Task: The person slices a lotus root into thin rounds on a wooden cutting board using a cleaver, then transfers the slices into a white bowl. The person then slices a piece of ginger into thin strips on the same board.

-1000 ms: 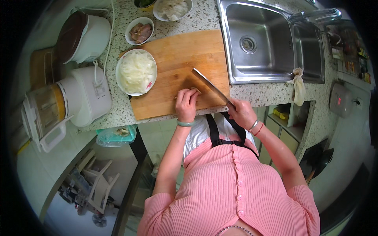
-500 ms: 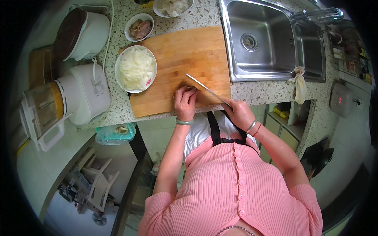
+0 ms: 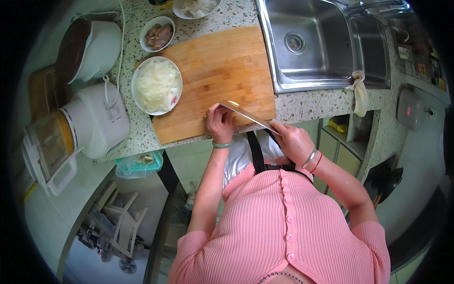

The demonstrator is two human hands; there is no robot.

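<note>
My right hand (image 3: pixel 294 143) is closed around the handle of a kitchen knife (image 3: pixel 249 115). Its blade slants up and left across the near edge of a wooden cutting board (image 3: pixel 222 57). At the blade's tip end, my left hand (image 3: pixel 220 124) rests on the board with curled fingers. They press on a small piece that they mostly hide, so its kind cannot be told. A thin pale yellow slice (image 3: pixel 233 103) lies against the far side of the blade. On the board's left side stands a white bowl (image 3: pixel 135 98) heaped with pale, thinly cut vegetable (image 3: pixel 157 84).
Beyond the board are a small bowl of raw meat (image 3: pixel 159 36) and a bowl of whitish food (image 3: pixel 196 7). A steel double sink (image 3: pixel 312 42) borders the right, with a cloth (image 3: pixel 360 97) over its edge. White appliances, one a blender (image 3: pixel 92 123), stand left.
The knife blade has turned and come closer to my left fingers. A pale slice now shows beside it. The whole view has shifted slightly.
</note>
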